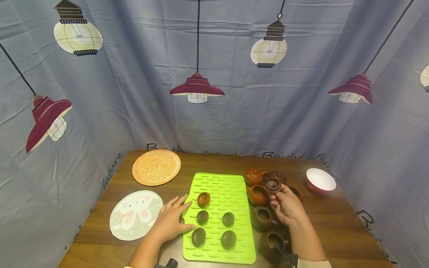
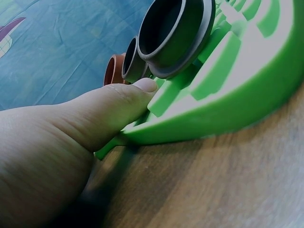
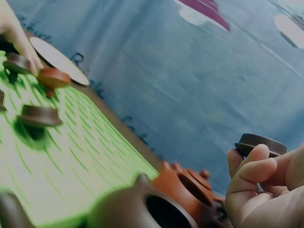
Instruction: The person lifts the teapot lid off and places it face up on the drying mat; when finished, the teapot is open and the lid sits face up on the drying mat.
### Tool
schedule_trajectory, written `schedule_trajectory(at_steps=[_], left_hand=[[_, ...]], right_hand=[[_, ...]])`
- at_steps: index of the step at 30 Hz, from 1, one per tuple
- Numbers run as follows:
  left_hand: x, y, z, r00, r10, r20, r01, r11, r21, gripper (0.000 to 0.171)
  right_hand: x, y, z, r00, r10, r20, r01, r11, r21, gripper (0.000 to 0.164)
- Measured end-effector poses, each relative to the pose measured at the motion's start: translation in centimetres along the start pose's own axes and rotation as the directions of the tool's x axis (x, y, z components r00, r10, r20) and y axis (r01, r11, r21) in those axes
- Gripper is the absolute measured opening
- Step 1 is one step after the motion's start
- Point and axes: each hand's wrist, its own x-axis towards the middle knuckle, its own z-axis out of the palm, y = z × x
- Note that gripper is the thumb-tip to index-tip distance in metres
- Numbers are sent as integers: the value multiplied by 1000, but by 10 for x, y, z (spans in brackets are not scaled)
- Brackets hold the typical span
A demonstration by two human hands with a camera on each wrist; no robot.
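Observation:
My right hand [image 1: 289, 204] pinches a dark brown teapot lid [image 1: 273, 185] between thumb and fingers. It holds the lid, hollow side up, above the teapots on the right. My left hand [image 1: 172, 219] rests at the left edge of a bright green ridged mat [image 1: 218, 257], fingers spread and thumb on the rim. Upturned on the mat lie an orange-brown lid [image 1: 203, 199] and several dark lids [image 1: 228, 240]. Along the mat's right side stand an uncovered orange teapot [image 1: 251, 196] and uncovered dark teapots [image 1: 256, 220]. Behind them is an orange teapot with its lid on [image 1: 254, 176].
Another dark teapot [image 1: 279, 176] stands at the back, partly hidden by the held lid. A red bowl with a white inside [image 1: 320, 180] sits at the far right. Two round placemats, one orange [image 1: 156, 167], one with a rabbit [image 1: 135, 215], lie on the left. A printed curtain [image 1: 228, 126] surrounds the table.

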Motion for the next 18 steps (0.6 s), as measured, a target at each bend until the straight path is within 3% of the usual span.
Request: schedule_trajectory(at_steps=[6, 18], left_hand=[[0, 1, -1, 1000, -1, 1, 1, 1000, -17, 90], [-1, 2, -2, 1000, -3, -2, 2, 1000, -16, 90]], right_hand=[[0, 12, 26, 999, 38, -8, -38, 999, 3, 16], [0, 25, 70, 998, 61, 3, -60, 992, -112, 19]])
